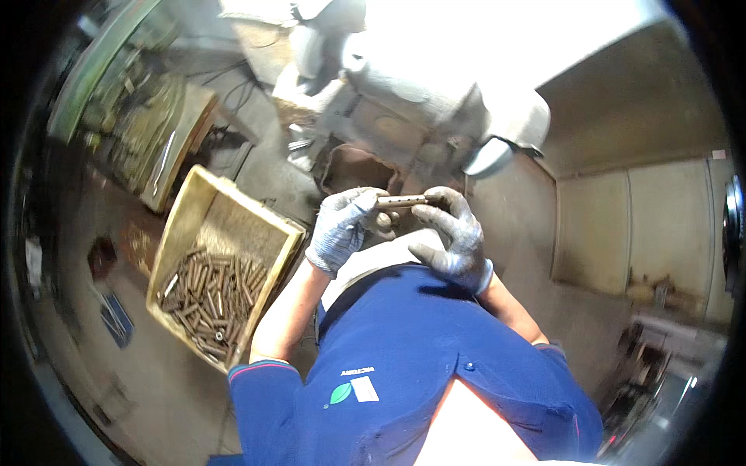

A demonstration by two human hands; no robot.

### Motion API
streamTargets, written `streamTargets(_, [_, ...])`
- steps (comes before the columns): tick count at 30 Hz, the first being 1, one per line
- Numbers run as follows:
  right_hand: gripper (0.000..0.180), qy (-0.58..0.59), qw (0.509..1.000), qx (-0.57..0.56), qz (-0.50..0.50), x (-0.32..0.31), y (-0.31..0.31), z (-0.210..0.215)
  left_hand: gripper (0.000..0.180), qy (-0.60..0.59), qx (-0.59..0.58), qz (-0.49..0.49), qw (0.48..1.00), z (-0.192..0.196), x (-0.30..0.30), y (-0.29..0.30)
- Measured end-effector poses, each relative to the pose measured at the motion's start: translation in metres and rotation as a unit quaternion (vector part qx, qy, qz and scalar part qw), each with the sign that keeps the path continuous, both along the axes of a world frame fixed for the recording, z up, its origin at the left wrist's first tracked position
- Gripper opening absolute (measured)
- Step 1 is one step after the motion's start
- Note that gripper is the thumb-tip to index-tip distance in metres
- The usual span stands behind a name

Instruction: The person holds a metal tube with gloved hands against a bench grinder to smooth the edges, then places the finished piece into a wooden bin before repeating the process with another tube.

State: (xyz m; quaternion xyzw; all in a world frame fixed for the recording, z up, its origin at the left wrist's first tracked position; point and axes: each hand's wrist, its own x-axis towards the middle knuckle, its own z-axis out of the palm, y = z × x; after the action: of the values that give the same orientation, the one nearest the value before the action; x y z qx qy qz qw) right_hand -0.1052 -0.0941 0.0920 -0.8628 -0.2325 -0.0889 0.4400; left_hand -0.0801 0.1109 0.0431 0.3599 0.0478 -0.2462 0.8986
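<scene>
A slim brown metal tube (402, 200) with a row of small holes along its side is held level in front of my body. My left hand (342, 225), in a grey-blue work glove with dirty fingertips, is closed round the tube's left end. At the other end, the curled fingers of my gloved right hand (458, 242) hold the tube, while its thumb stands apart below. That end is partly hidden by the fingers. To the left, a yellowish box (167, 268) contains many similar brown metal tubes (214, 299), lying loose in a heap.
Straight ahead stands a grey-white machine (404, 85) with a dark reddish opening (361, 169) below it. A worktable (180, 140) with tools is beyond the box. Pale panels (594, 233) rise on the right. A small blue tray (116, 318) lies at the far left.
</scene>
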Motion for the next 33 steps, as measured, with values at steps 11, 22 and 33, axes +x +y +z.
streamTargets(11, [0.032,-0.032,0.979,0.123,-0.162,-0.028,-0.039,-0.027,0.034,0.023,0.101,-0.134,0.985,0.016,0.019,-0.063])
streamTargets(22, [0.030,0.029,0.949,0.266,-0.165,-0.023,-0.022,-0.064,0.017,-0.197,0.265,-0.042,0.943,-0.017,0.020,-0.036])
streamTargets(33, [0.029,0.191,0.892,0.405,-0.056,-0.005,0.010,-0.064,0.014,-0.179,0.331,0.059,0.925,-0.016,0.006,-0.001])
